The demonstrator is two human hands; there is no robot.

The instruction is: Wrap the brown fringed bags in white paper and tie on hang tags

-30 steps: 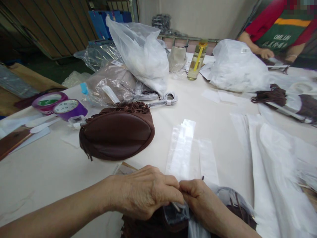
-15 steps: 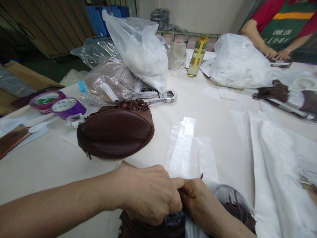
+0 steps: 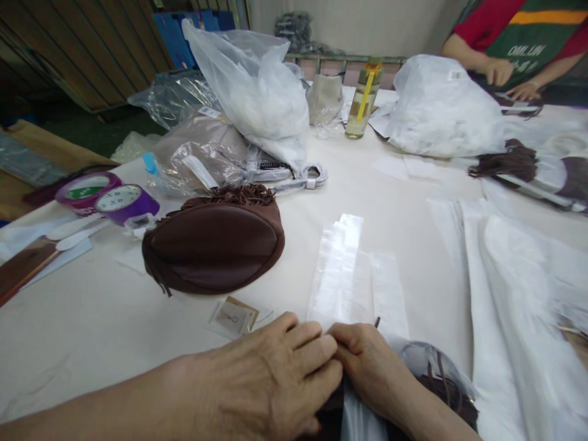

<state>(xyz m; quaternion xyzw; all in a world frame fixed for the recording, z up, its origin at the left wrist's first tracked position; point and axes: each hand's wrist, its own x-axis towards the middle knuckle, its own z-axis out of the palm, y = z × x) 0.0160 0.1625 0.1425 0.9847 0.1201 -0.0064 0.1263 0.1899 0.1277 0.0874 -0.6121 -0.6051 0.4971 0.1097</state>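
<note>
My left hand [image 3: 271, 380] and my right hand [image 3: 367, 361] meet at the bottom edge, fingers bent and pressed together over a clear plastic bag [image 3: 416, 358] with a brown fringed item [image 3: 448, 389] inside. Both hands seem to grip the bag's edge; the exact hold is hidden under my left fingers. A small tag card [image 3: 233, 316] lies just beyond my left hand. A brown fringed pouch [image 3: 215, 248] rests further out on the white table [image 3: 82, 318].
Flat clear plastic sleeves [image 3: 340, 269] lie ahead and white sheets [image 3: 514, 294] to the right. Purple tape rolls [image 3: 124, 202] sit at left. Filled plastic bags [image 3: 261, 98], a bottle [image 3: 361, 101] and another person's hands [image 3: 505, 76] are at the far side.
My left hand has slid forward and down over the bag, covering the pinched spot. The tag card beyond it has come into view. The other person's hands have shifted.
</note>
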